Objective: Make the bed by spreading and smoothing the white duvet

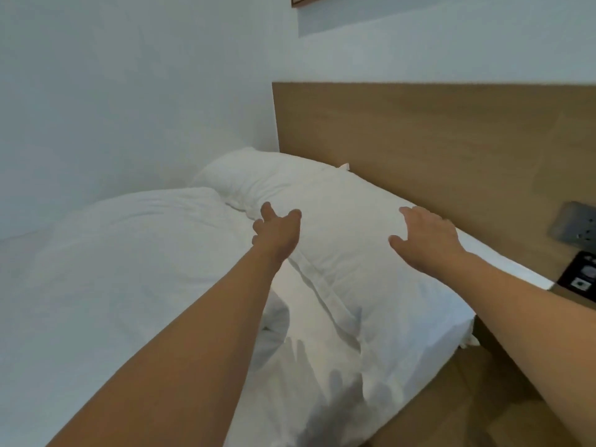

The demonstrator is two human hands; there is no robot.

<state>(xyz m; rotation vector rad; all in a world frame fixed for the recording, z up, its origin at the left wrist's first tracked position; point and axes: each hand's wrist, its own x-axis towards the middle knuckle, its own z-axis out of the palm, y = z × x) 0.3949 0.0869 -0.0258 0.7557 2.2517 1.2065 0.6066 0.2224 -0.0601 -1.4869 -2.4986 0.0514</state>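
Here the white duvet (122, 259) lies rumpled across the bed's left; both the left hand (277, 230) and right hand (425, 240) hover with spread, relaxed fingers, grasping nothing, over the near pillow (348, 253).

no readable text, black panel (580, 275) by headboard (419, 140) shows only blurred symbols

We see a white duvet (122, 253) of matt, creased cloth, smoother cloth pillows (338, 227), and a matt wood-grain headboard (419, 140).
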